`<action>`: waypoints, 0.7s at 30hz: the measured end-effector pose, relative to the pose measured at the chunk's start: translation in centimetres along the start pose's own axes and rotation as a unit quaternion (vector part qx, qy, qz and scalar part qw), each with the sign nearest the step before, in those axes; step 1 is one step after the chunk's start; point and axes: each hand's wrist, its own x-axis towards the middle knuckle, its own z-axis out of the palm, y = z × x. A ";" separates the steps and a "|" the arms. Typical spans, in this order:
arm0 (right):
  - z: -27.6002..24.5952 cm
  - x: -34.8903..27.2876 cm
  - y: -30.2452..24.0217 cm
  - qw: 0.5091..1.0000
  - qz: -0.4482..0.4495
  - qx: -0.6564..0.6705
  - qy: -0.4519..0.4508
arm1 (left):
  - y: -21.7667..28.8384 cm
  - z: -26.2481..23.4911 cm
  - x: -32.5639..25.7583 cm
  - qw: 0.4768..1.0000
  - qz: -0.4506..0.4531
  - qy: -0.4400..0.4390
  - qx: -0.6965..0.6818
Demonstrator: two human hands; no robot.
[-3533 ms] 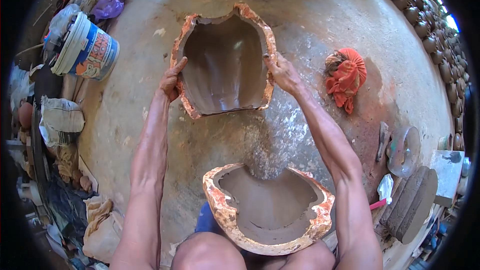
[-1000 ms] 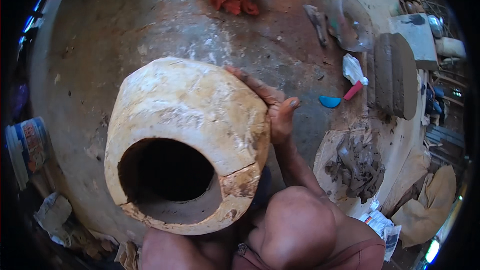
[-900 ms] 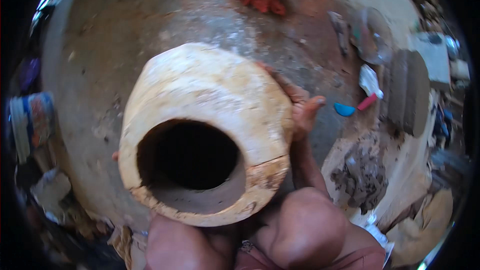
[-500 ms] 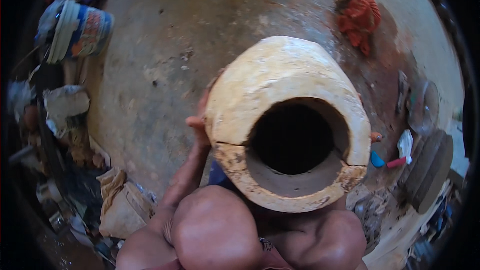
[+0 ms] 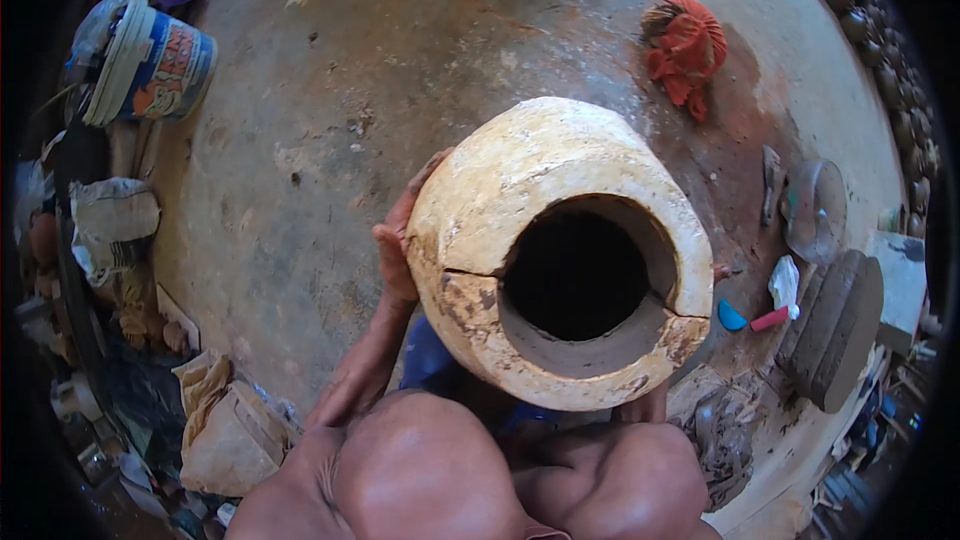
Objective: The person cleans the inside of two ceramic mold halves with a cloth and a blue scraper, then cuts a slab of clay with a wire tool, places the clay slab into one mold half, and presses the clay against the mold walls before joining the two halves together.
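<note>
A large, cream-coloured plaster mould (image 5: 470,200) is held up in front of my knees, its round dark opening tilted toward me. Grey clay (image 5: 535,345) lines the inside of that opening. Seam lines cross the rim on both sides, and the lower section is stained brown. My left hand (image 5: 398,245) presses against the mould's left side, thumb showing and the other fingers curving behind it. Of my right hand (image 5: 724,271) only fingertips stick out past the right side; the mould hides the rest.
On the right lie a blue scraper (image 5: 731,315), a red strip (image 5: 770,319), a white plastic scrap (image 5: 784,283), a clear round disc (image 5: 815,210) and thick grey clay slabs (image 5: 833,330). A red cloth bundle (image 5: 688,55) sits farther off. A bucket (image 5: 165,65) and sacks line the left.
The mould appears slightly smaller and its top edge lower in view, with both hands still at its sides. The whole surroundings have shifted a little left as the view moved.
</note>
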 end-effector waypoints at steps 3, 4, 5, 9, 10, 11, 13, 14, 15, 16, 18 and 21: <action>0.1 -1.5 -0.7 1.000 0.013 -0.005 0.019 | 1.0 0.5 -1.0 1.000 -0.025 -0.002 0.006; 0.0 -1.8 -0.9 1.000 0.016 -0.008 0.024 | 1.1 0.5 -1.4 0.999 -0.041 0.005 -0.010; 0.0 -2.3 -1.1 0.999 0.021 -0.010 0.029 | 1.2 0.5 -1.9 0.998 -0.057 0.014 -0.026; 0.0 -2.6 -1.6 0.998 0.035 -0.012 0.046 | 2.7 1.4 -3.0 0.991 -0.126 0.027 -0.041; -0.1 -2.3 -2.0 0.998 0.037 -0.014 0.051 | 3.2 2.0 -2.6 0.991 -0.134 0.013 -0.020; -0.3 -1.9 -2.4 0.997 0.040 -0.016 0.059 | 3.2 2.4 -2.0 0.991 -0.131 0.008 -0.023; -0.1 -0.5 -2.9 0.997 0.048 -0.005 0.066 | 3.6 2.8 -0.4 0.989 -0.147 0.012 -0.034; -0.4 0.6 -2.9 0.996 0.056 0.005 0.064 | 3.7 3.3 0.6 0.991 -0.134 0.013 -0.019; -0.6 1.3 -2.8 0.996 0.059 0.016 0.058 | 3.7 3.2 1.9 0.992 -0.126 0.008 -0.019; -0.8 2.3 -2.5 0.996 0.067 0.033 0.048 | 3.6 2.8 3.3 0.992 -0.124 -0.029 0.008; -1.8 4.4 -1.9 0.994 0.088 0.061 0.012 | 3.0 2.6 6.3 0.989 -0.116 -0.082 0.043; -0.1 8.7 -2.9 0.996 0.065 0.049 -0.027 | 1.8 0.7 11.0 0.981 -0.136 -0.102 0.093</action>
